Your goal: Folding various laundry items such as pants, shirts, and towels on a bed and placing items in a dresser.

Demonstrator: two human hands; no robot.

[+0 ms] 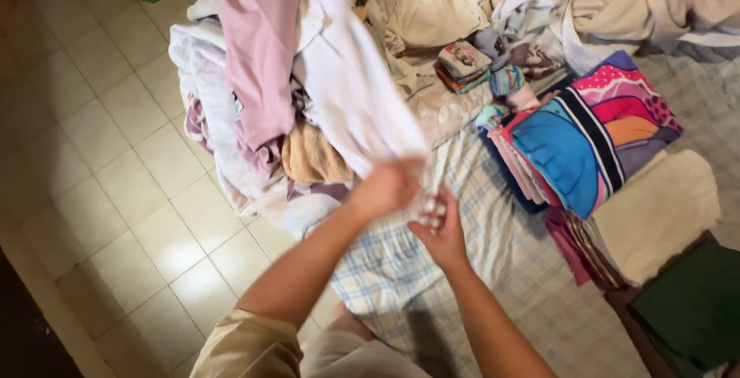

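Observation:
A white garment (351, 85) stretches from the clothes pile down to my hands. My left hand (388, 187) is closed around its lower end, blurred by motion. Just beside it, my right hand (438, 231) pinches the same white cloth with its fingers. Both hands hover over the checked bed sheet (493, 262) near the bed's edge. A pink garment (258, 54) hangs in the pile just left of the white one.
An unsorted heap of clothes (231, 139) spills over the bed's left side above the tiled floor (100, 162). A stack of folded colourful cloths (586, 139), a folded cream towel (655, 216) and a dark green folded item (694, 301) lie at the right.

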